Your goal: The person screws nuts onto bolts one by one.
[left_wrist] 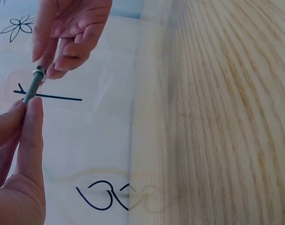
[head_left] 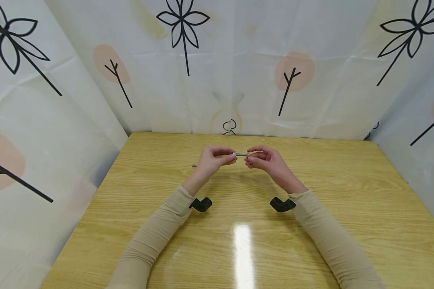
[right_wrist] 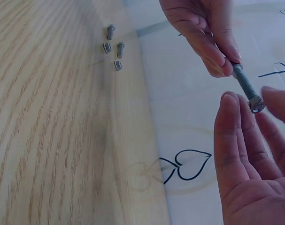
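Observation:
Both hands meet over the table around one grey metal bolt, held roughly level. My left hand pinches its head end between thumb and fingers; in the left wrist view these fingertips cover that end of the bolt. On the opposite end sits a hex nut, at the tip of the threaded shaft. Around this nut are the thumb and fingertips of my right hand, its other fingers fairly extended in the right wrist view.
Two more bolts and two nuts lie on the wooden table, mostly hidden behind the left hand in the head view. A patterned white curtain stands behind. Black wrist mounts project inward from both sleeves.

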Motion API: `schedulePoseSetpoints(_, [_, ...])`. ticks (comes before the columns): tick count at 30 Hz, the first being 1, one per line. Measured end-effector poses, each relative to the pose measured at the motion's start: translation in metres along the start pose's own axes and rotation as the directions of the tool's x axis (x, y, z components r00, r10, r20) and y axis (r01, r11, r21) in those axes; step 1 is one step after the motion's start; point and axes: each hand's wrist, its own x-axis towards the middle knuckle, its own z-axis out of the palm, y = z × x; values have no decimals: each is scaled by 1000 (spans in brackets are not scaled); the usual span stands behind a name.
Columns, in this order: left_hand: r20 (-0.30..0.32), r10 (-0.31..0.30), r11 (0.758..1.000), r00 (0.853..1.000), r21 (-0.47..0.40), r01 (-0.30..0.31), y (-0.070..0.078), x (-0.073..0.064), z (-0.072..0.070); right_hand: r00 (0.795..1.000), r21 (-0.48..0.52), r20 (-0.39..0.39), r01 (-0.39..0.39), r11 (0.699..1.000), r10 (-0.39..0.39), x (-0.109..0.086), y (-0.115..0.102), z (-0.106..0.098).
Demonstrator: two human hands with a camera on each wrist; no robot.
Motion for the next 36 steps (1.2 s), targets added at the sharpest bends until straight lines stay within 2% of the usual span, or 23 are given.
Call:
schedulePoseSetpoints(4, [-1, -12, 1000, 1000, -18, 12, 0, -1, 2, 1000, -15, -20, 17, 1000, -17, -1, 1, -2])
schedulePoseSetpoints(9, [4, -25, 1000, 1000, -10, 25, -1, 0, 5, 997, -91, -56, -49, 995, 44, 0, -3, -2])
schedulePoseSetpoints(18, [-2, -22, 1000, 1000, -19, 22, -4, 1, 6, 1000, -50, -16, -11, 999, 10, -5, -2, -6])
schedulePoseSetpoints(25, [7, -18, 1000, 1000, -7, 18, -4, -1, 7, 996, -88, -35, -80, 993, 78, -3, -4, -4])
schedulePoseSetpoints(32, [2, -19, 1000, 1000, -11, 19, -4, -2, 4, 1000, -38, -11, -7, 999, 6, -4, -3, -3])
schedulePoseSetpoints(36, [6, -15, 1000, 1000, -10, 15, -3, -3, 4, 1000, -64, -18, -9, 998, 8, -3, -4, -1])
